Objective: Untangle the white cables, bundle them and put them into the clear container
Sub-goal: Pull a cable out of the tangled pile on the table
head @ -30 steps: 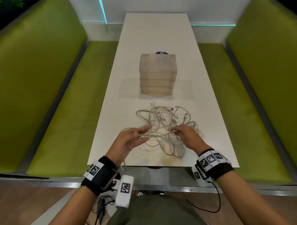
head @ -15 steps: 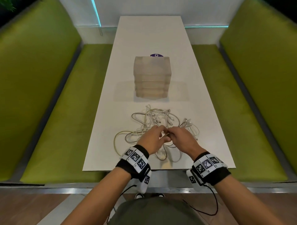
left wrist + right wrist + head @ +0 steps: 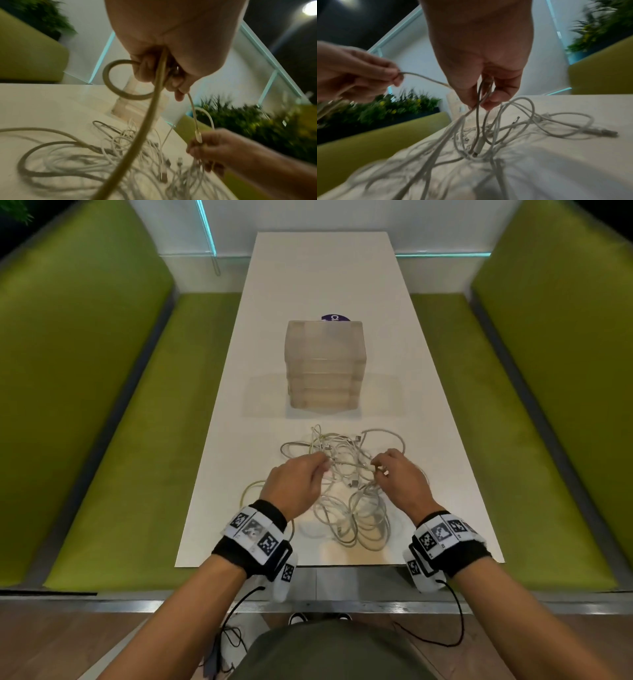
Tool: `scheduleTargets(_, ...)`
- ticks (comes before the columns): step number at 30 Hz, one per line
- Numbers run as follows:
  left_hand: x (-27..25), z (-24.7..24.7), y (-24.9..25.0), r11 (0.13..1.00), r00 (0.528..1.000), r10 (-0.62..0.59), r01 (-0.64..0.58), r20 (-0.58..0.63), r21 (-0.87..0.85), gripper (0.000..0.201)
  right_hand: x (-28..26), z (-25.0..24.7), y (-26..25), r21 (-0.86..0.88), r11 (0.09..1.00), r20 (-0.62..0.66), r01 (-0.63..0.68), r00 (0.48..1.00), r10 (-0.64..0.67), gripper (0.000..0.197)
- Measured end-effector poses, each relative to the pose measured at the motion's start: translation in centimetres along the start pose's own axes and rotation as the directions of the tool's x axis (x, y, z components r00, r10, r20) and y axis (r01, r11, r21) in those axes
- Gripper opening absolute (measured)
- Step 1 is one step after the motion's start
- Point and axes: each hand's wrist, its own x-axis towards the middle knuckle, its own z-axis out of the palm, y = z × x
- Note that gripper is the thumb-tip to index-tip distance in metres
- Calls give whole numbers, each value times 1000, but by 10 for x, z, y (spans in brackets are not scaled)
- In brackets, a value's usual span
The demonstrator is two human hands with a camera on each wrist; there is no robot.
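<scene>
A tangle of white cables [image 3: 346,494] lies on the near end of the white table [image 3: 329,278]. My left hand [image 3: 297,483] grips a cable strand [image 3: 145,128] with curled fingers, a loop sticking out beside them. My right hand [image 3: 399,477] pinches several strands [image 3: 481,97] just above the pile. One cable [image 3: 349,463] stretches between the two hands. The clear container [image 3: 324,364], a stack of frosted trays, stands beyond the tangle at mid-table.
Green benches [image 3: 113,460] flank the table on both sides. A purple round sticker [image 3: 335,318] shows behind the container. One cable loop [image 3: 248,491] hangs over the table's left edge. Plants [image 3: 257,121] show in the wrist views.
My hands were together at the middle of the tangle; now they have moved apart, drawing a cable taut between them. A second ago my left hand was open.
</scene>
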Motion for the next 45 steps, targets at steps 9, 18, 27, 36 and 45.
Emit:
scheduleTargets(9, -27, -43, -17, 671, 984, -160, 50, -79, -740, 16, -30, -38, -16, 256, 964, 122, -69, 992, 38, 27)
scheduleTargets(18, -47, -53, 11, 126, 935, -321, -119, -154, -985, 19, -55, -1, -131, 647, 758, 383, -81, 894, -231, 51)
scheduleTargets(27, -71, -49, -9, 287, 924, -378, 62, -54, -956, 10, -45, -16, -119, 708, 668, 64, 229, 921, -384, 20)
scheduleTargets(36, -63, -82, -16, -78, 866, -498, -90, -40, -993, 26, -49, -18, -101, 465, 858, 437, 220, 785, -439, 19)
scheduleTargets(45, -73, -64, -40, 695, 932, -340, 161, -123, -701, 14, -47, -25, -94, 395, 898, 495, 195, 778, -387, 24)
